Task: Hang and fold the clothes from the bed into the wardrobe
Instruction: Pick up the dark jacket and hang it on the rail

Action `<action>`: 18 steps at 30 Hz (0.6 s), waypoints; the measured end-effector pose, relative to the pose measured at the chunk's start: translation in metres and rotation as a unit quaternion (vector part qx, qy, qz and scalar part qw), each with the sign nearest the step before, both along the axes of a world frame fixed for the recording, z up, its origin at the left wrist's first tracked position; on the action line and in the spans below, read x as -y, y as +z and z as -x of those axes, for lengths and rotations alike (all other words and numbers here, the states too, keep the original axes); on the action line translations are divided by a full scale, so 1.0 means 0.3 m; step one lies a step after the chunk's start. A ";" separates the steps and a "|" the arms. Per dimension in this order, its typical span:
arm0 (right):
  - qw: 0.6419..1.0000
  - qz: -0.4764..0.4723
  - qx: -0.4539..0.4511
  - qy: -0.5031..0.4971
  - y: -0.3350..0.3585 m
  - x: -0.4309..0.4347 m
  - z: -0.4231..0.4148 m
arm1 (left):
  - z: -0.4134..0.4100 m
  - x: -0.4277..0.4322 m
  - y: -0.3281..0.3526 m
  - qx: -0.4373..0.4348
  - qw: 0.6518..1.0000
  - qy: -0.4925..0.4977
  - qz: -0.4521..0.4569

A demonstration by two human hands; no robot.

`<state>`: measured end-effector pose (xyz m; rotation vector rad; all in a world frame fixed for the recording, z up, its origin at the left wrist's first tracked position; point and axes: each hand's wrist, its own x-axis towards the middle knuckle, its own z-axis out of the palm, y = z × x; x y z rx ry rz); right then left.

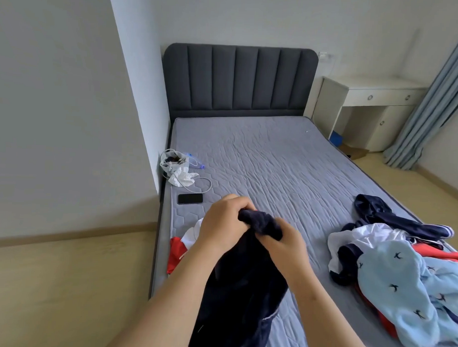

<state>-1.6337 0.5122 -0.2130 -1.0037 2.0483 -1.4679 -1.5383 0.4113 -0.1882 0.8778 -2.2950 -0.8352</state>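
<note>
A navy garment (242, 277) is held bunched over the bed (262, 161) by the left grip (221, 225) and the right grip (282, 246), near a clothes pile (400, 283).

Soft, even daylight comes from the curtain (433, 102) at two o'clock, shadows are faint, and wide-angle distortion bends the wall (57, 89) at nine o'clock.

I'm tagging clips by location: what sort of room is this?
Most likely a bedroom: a bed with a dark padded headboard, a white desk by a curtain, and loose clothes heaped on it.
</note>
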 end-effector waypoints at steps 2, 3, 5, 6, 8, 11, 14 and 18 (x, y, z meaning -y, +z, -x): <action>0.997 0.024 -0.019 -0.071 0.008 -0.003 -0.009 | -0.017 0.012 -0.018 0.024 0.999 0.030 0.011; 0.994 0.046 -0.012 -0.095 0.009 -0.002 -0.011 | -0.026 0.018 -0.032 0.044 0.998 0.046 0.012; 0.988 0.092 0.000 -0.127 0.017 0.006 -0.021 | -0.049 0.026 -0.065 0.080 0.994 0.070 -0.003; 0.984 0.111 0.007 -0.136 0.023 0.010 -0.031 | -0.063 0.029 -0.084 0.088 0.993 0.078 -0.014; 0.977 0.149 0.028 -0.147 0.035 0.018 -0.048 | -0.100 0.043 -0.121 0.085 0.992 0.094 -0.021; 0.964 0.195 0.063 -0.171 0.043 0.036 -0.065 | -0.174 0.070 -0.172 0.071 0.987 0.143 -0.016; 0.953 0.218 0.090 -0.191 0.052 0.066 -0.101 | -0.247 0.091 -0.215 0.109 0.966 0.236 -0.003; 0.922 0.264 0.148 -0.240 0.081 0.113 -0.116 | -0.399 0.092 -0.290 0.196 0.921 0.330 -0.069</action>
